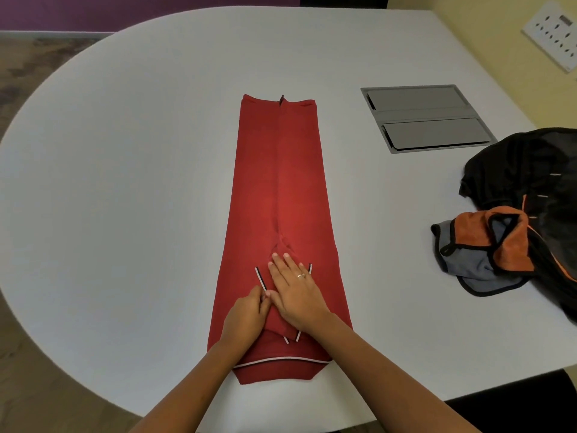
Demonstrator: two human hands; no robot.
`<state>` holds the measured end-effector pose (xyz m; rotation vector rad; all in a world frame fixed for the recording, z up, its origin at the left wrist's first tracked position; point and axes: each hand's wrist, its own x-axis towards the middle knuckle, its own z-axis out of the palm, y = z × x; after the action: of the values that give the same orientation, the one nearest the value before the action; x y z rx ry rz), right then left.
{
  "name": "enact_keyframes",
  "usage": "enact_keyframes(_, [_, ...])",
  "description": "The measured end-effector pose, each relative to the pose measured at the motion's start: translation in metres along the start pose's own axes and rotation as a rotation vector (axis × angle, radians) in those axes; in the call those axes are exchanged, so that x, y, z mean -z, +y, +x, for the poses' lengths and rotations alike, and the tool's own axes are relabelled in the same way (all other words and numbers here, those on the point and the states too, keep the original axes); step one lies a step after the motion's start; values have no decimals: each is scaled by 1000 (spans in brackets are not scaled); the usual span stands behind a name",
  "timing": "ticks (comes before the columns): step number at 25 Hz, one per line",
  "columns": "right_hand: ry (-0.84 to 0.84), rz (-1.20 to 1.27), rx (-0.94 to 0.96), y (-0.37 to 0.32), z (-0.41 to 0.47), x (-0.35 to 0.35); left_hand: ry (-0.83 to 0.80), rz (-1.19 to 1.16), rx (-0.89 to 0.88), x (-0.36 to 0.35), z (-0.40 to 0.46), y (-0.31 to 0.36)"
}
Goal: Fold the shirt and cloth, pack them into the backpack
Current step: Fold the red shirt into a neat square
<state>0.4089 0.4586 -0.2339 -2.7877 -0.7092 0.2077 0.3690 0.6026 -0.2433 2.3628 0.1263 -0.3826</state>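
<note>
A red polo shirt (278,189) lies on the white table (125,170) as a long narrow strip, both sides folded inward, collar nearest me. My right hand (296,292) rests flat on the folded sleeves near the collar, fingers spread. My left hand (246,317) pinches the striped sleeve cuff just left of it. An orange and grey cloth (487,251) lies crumpled at the right, leaning on the black backpack (530,176).
A grey recessed cable hatch (427,118) sits in the tabletop beyond the backpack. A white socket panel (554,35) is on the wall at far right. The table's curved edge runs along the left and front.
</note>
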Motion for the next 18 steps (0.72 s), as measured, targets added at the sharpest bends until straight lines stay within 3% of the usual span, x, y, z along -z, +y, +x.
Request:
enact_keyframes(2, [-188, -10, -74, 6, 2, -4, -10, 26, 1, 0, 2, -1])
enact_keyframes(4, [-199, -13, -83, 9, 1, -7, -20, 35, 16, 0, 3, 0])
enact_keyframes(7, [-43, 46, -125, 8, -7, -6, -7, 2, 43, 3, 0, 0])
enact_keyframes(9, [123, 83, -227, 15, -20, -7, 176, 77, -56, 9, -5, -2])
enact_keyframes(11, [152, 99, -299, 27, -35, -10, 324, 224, -193, 13, -3, -8])
enact_keyframes(14, [59, 34, -318, 38, -51, -16, 244, 390, -260, 9, 13, -17])
enact_keyframes(18, [-33, 12, -411, 34, -59, -23, 121, 471, -173, -1, 20, -37])
